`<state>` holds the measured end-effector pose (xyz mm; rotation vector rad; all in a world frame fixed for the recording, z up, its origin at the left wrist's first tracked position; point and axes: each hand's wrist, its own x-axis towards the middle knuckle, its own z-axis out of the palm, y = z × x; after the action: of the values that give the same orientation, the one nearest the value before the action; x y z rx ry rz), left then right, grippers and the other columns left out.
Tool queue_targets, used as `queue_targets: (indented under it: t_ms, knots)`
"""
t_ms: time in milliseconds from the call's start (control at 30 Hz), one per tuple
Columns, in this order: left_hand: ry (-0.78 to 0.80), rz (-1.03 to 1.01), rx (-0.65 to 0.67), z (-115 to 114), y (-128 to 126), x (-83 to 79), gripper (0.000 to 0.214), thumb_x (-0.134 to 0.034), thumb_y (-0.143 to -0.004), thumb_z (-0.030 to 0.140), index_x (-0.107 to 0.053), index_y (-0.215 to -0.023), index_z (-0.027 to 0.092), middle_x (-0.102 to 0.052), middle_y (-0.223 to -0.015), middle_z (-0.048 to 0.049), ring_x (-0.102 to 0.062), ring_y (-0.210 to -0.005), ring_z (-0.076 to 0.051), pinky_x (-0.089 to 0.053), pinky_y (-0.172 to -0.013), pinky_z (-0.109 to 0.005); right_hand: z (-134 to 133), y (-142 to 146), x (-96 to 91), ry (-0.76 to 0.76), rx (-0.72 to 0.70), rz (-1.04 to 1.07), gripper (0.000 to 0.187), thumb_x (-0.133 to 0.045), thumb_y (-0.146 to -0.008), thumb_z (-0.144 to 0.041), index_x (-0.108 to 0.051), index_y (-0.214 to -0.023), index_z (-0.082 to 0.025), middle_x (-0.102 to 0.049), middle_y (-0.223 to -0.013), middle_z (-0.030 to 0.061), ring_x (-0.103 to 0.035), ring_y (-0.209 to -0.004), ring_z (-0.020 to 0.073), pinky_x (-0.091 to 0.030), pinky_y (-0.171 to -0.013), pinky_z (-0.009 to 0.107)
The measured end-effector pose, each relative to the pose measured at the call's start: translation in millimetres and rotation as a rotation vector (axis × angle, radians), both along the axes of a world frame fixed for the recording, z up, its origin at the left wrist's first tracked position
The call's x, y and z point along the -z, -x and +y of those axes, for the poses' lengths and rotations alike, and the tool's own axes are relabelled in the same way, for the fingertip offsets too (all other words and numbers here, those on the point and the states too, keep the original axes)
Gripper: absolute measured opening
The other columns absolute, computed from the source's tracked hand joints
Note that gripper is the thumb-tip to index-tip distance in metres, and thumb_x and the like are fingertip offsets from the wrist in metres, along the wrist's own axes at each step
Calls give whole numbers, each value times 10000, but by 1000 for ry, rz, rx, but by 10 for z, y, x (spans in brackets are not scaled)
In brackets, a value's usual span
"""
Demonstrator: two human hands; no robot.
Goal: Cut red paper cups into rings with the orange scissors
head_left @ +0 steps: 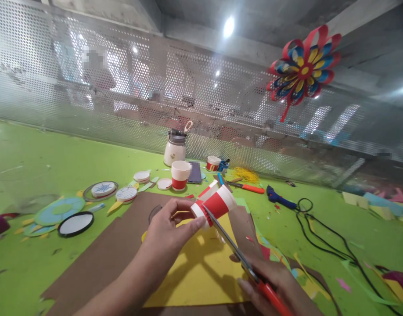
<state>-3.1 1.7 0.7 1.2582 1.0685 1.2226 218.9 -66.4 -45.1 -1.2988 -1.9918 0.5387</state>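
My left hand (175, 226) is closed on a white paper cup (226, 197) with a red band, tilted on its side above a yellow sheet (195, 281). In my right hand (274, 281) is a pair of scissors (234, 248) with orange-red handles. Its blades reach up to the cup's red band near the base end, where the red paper has a fringed edge. A second red-and-white piece shows just behind the cup, partly hidden by it. Brown cardboard (96, 250) lies under the yellow sheet.
Another red-banded cup (179, 175) stands beyond my hands, before a white flask (175, 149). A blue glue gun (280, 197) with a black cord lies right, near an orange-handled tool (252, 188). Paper discs (125, 194) and a black-rimmed ring (75, 224) lie left. A paper flower (305, 70) hangs above.
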Motion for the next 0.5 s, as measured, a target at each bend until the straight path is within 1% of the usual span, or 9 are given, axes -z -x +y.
queue_targets:
  t_ms: [100, 167, 233, 333, 433, 500]
  knots:
    - [-1, -7, 16, 0, 0, -5, 288, -734, -736, 327, -603, -934, 164, -706, -1048, -150, -670, -950, -275, -508, -797, -378, -13, 13, -12, -13, 9, -42, 324, -554, -856, -276, -750, -1104, -204, -677, -652, 22, -708, -666, 220, -565, -591, 235]
    - [3, -14, 31, 0, -1, -11, 291, -729, -745, 330, -597, -943, 161, -698, -1055, -154, -665, -959, -273, -507, -816, -385, -18, 20, -22, -36, 15, -49, 319, -564, -844, -256, -751, -1093, -187, -689, -680, 24, -710, -677, 214, -560, -605, 232]
    - [10, -24, 37, 7, -3, -8, 298, -731, -745, 338, -598, -946, 162, -698, -1048, -148, -662, -965, -274, -508, -827, -392, -19, 26, -33, -61, 16, -54, 307, -565, -838, -254, -756, -1069, -186, -697, -692, 22, -695, -638, 198, -552, -593, 229]
    - [33, -38, 33, 40, -2, 30, 323, -766, -712, 355, -609, -924, 169, -711, -1012, -131, -669, -948, -277, -514, -823, -400, -12, 36, -45, -78, 16, -76, 283, -571, -830, -241, -764, -1033, -200, -688, -650, 8, -655, -547, 177, -531, -534, 224]
    - [50, -49, 25, 87, 7, 85, 358, -794, -683, 380, -622, -920, 174, -726, -1002, -122, -680, -919, -273, -516, -807, -400, -1, 43, -33, -79, 26, -70, 266, -587, -810, -214, -765, -1007, -191, -725, -712, 22, -681, -592, 185, -545, -570, 217]
    - [49, -60, 33, 107, 11, 104, 364, -797, -683, 385, -624, -925, 176, -730, -1021, -124, -684, -916, -270, -516, -805, -398, 5, 43, -10, -92, 29, -63, 263, -594, -803, -188, -763, -1003, -180, -731, -718, 21, -678, -581, 172, -544, -566, 200]
